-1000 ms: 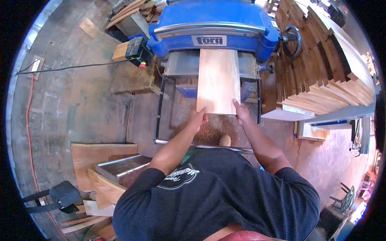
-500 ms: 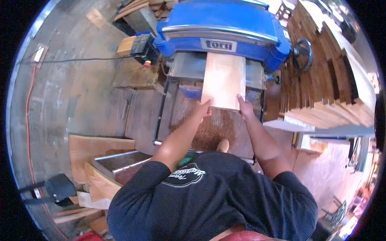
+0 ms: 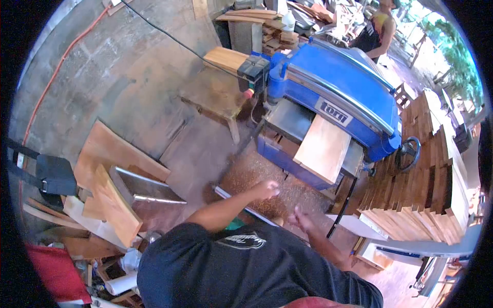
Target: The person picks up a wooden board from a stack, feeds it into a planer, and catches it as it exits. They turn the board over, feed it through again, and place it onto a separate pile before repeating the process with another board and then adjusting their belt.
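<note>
A wide, pale wooden board (image 3: pixel 323 145) lies on the bed of a blue thickness planer (image 3: pixel 336 84), its far end under the machine's head. My left hand (image 3: pixel 267 190) is in front of the planer, off the board, with its fingers curled in and nothing seen in them. Lower and to the right, my right hand (image 3: pixel 302 219) is also clear of the board, its fingers loosely apart and slightly blurred. Neither hand touches anything I can see.
Stacked boards (image 3: pixel 416 185) stand right of the planer beside its handwheel (image 3: pixel 409 154). A low wooden stool (image 3: pixel 213 97) stands left, near the switch box (image 3: pixel 252 72). Loose boards (image 3: pixel 115 154) lean at left. Another person (image 3: pixel 377 31) is behind the machine.
Both hands have let go of the board and drawn back toward my body. The board stays in the planer. My view has turned, bringing the other person into sight.
</note>
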### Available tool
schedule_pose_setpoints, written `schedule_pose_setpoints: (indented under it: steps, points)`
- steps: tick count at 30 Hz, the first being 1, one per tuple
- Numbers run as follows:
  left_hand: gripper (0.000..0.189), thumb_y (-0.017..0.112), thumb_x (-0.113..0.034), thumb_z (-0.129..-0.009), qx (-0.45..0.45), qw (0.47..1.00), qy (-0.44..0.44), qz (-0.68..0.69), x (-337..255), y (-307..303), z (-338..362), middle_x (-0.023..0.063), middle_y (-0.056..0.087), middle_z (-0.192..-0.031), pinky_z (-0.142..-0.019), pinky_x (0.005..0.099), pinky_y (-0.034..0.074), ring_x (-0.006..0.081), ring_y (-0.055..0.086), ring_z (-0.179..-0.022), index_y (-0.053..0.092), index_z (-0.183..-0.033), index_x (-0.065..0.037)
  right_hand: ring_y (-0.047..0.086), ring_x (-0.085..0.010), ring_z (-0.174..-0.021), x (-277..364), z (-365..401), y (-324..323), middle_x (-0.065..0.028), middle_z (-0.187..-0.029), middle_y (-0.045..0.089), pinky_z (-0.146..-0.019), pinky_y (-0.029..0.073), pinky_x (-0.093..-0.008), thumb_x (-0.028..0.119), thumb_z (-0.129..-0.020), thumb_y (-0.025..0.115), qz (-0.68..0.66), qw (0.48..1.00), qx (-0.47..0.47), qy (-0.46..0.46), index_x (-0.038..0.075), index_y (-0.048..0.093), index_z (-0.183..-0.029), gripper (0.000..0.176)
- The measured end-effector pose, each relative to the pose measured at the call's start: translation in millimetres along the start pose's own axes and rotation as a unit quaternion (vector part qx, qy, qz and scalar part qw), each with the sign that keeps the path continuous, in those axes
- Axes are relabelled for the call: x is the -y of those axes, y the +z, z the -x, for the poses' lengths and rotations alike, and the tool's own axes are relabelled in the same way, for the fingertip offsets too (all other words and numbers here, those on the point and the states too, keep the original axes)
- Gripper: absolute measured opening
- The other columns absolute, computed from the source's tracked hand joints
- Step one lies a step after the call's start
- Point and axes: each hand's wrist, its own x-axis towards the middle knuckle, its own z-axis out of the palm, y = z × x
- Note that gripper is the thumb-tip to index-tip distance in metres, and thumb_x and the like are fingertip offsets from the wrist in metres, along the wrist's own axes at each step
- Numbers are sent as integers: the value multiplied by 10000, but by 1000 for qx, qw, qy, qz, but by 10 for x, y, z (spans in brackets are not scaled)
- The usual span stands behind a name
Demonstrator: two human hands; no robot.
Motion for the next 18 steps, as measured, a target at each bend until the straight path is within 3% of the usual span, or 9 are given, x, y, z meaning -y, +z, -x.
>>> schedule_pose_setpoints:
  steps: [4, 6, 7, 8, 10, 11, 15, 17, 18]
  points:
    - [405, 643, -257, -884, -33, 998, -7, 62, 37, -532, 827, 71, 651, -817, -623, 296, 490, 124, 595, -668, 559, -1200, -18, 640, -200, -742, 95, 8, 540, -87, -858, 636, -649, 537, -345, 534, -906, 545, 26, 994, -103, 13, 55, 536, -1092, 514]
    - [390, 634, -237, -890, -33, 996, 43, 74, 152, -897, 1006, 72, 651, -840, -641, 295, 491, 123, 597, -687, 554, -1203, -17, 630, -198, -761, 209, -142, 752, -106, -818, 645, -667, 528, -338, 451, -931, 549, 57, 987, -152, -7, 42, 625, -929, 416]
    - [376, 626, -217, -896, -37, 992, 80, 87, 234, -1081, 1087, 73, 651, -862, -658, 294, 492, 122, 598, -706, 549, -1205, -16, 626, -173, -749, 353, -173, 834, -91, -768, 646, -629, 522, -320, 403, -932, 570, 181, 966, -185, -2, 44, 640, -858, 374]
    - [376, 626, -217, -896, -32, 992, 83, 87, 313, -1250, 1165, 73, 651, -862, -658, 294, 492, 122, 598, -706, 549, -1205, -16, 626, -173, -749, 468, -183, 1010, -91, -768, 646, -629, 522, -320, 403, -932, 570, 179, 965, -190, -2, 44, 640, -858, 374]
    - [352, 611, -188, -906, -52, 985, 119, 112, 407, -1681, 1230, 63, 649, -881, -676, 283, 487, 113, 591, -726, 544, -1202, -9, 621, -158, -734, 771, -329, 1376, -79, -775, 647, -602, 511, -303, 366, -938, 574, 105, 967, -215, -83, 34, 638, -862, 347]
    - [358, 611, -190, -909, -62, 984, 137, 98, 447, -1892, 1294, 56, 647, -874, -687, 276, 486, 111, 587, -740, 539, -1209, -8, 619, -158, -719, 878, -415, 1518, -77, -783, 641, -601, 505, -294, 321, -950, 564, 177, 948, -236, -122, 21, 620, -890, 310]
    - [376, 620, -209, -908, -65, 990, 52, 109, 796, -2632, 1441, 61, 644, -873, -680, 289, 493, 119, 587, -734, 536, -1216, -10, 615, -146, -737, 1246, -787, 2169, -58, -794, 627, -642, 507, -283, 257, -944, 581, 174, 949, -207, -162, 11, 592, -943, 246]
    - [384, 658, -247, -878, -101, 994, 27, 38, 1176, -2908, 1426, 100, 670, -905, -687, 318, 513, 157, 621, -746, 578, -1157, 4, 583, -101, -708, 1293, -915, 2477, -29, -766, 617, -650, 480, -263, 194, -906, 633, 262, 904, -179, -287, 19, 610, -977, 190]
    - [380, 673, -256, -865, -120, 993, 18, -7, 1327, -3035, 1434, 107, 678, -899, -672, 330, 520, 168, 631, -730, 598, -1126, 10, 583, -101, -708, 1316, -959, 2606, -29, -766, 617, -650, 480, -263, 194, -906, 633, 256, 905, -180, -288, 19, 610, -977, 190]
